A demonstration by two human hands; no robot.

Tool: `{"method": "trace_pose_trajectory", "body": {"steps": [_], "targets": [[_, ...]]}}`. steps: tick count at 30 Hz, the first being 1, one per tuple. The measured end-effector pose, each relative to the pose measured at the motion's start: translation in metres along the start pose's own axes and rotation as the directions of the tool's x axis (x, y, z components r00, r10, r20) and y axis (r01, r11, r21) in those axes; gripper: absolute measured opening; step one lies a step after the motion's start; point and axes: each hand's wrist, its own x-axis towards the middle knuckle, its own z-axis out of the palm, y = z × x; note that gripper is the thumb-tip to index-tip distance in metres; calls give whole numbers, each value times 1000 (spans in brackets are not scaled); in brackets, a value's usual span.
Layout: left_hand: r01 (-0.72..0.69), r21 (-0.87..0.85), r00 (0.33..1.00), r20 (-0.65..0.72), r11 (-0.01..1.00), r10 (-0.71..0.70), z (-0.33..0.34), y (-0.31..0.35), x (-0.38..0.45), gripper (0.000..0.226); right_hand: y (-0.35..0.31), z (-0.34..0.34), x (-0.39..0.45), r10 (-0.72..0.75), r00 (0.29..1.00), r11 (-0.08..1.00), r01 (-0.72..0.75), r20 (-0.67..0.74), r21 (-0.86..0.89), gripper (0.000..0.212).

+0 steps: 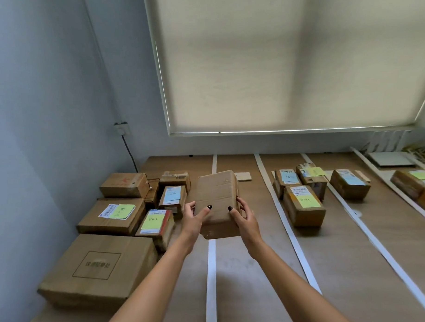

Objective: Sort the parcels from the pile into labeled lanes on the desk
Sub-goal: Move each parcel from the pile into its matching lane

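Note:
I hold a plain brown cardboard parcel (217,196) above the desk (246,268), tilted with its blank face toward me. My left hand (193,220) grips its left side and my right hand (244,218) grips its right side, thumbs on the near face. The parcel hangs over the first white tape strip (210,276). The pile of parcels (126,212) lies at the left, several with yellow or blue notes. Sorted parcels (302,201) sit in a lane to the right, another (349,183) in the lane beyond.
White tape strips (288,230) divide the desk into lanes. A small card (243,176) lies at the far end of the lane behind the held parcel. More boxes (417,185) sit at the far right. A wall socket and cable (122,129) are at the back left.

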Motion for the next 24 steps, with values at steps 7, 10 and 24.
{"method": "trace_pose_trajectory", "body": {"steps": [7,10,24], "targets": [[1,-126,1000,-3,992,-2,18,12,-7,39,-11,-28,-13,39,997,993,-31,-64,116,37],[1,-123,1000,15,992,1,22,16,-3,47,-15,-35,-9,50,995,994,-41,-86,100,26],[49,-139,993,109,989,-34,44,2,17,30,-11,-47,10,31,996,999,-33,-84,-16,55]]}}
